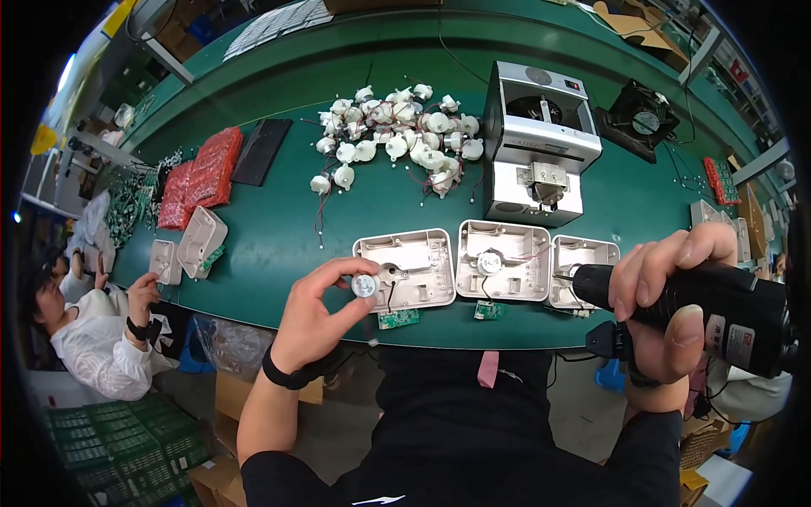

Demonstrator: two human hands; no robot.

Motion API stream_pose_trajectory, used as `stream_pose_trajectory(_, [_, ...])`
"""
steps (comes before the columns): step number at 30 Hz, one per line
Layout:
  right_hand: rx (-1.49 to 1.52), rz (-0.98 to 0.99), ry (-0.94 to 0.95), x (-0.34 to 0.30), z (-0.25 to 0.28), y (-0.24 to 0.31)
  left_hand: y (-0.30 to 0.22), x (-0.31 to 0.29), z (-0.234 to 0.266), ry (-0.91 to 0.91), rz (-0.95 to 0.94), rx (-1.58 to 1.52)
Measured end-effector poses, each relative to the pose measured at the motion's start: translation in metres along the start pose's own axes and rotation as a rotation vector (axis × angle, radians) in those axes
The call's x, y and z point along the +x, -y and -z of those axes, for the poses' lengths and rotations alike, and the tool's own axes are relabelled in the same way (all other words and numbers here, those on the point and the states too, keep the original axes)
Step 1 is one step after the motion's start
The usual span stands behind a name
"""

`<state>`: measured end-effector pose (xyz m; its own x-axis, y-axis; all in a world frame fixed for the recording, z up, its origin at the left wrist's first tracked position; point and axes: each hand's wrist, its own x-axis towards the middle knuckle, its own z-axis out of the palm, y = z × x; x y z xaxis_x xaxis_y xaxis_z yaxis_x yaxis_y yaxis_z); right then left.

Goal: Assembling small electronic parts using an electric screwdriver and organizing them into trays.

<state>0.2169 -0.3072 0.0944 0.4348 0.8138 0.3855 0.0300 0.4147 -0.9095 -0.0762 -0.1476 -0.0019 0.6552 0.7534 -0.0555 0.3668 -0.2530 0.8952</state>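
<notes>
My left hand (311, 319) pinches a small round motor (365, 286) with a pale face between thumb and fingers. It is over the left side of a white plastic housing (432, 291), from which a green circuit board (399, 319) hangs on a wire. Beside it lies a second housing (524, 286) with a round motor (489, 263) seated inside and another circuit board (490, 311) at its front. My right hand (667, 279) is wrapped round a black electric screwdriver (718, 314), held level. Its bit points left, over the third housing (601, 253), partly hidden by the tool.
A heap of white motors with wires (397, 127) covers the table's middle back. Right of it stands a grey screw feeder (541, 135), then a black fan (642, 118). At left are red bubble-wrapped packs (203, 173), more housings (203, 237) and a seated co-worker (106, 338).
</notes>
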Motion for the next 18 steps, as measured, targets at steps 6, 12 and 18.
stream_pose_trajectory(6, [-0.08,0.052,-0.028,-0.003,-0.006,-0.006,-0.003,0.002,-0.015,0.0,0.028,-0.048])
stream_pose_trajectory(12, [0.136,-0.124,-0.027,-0.006,-0.003,0.001,0.009,0.022,-0.023,-0.145,-0.349,0.455])
stream_pose_trajectory(18, [0.151,-0.089,0.103,-0.002,-0.01,-0.006,0.022,0.03,-0.026,-0.14,-0.398,0.542])
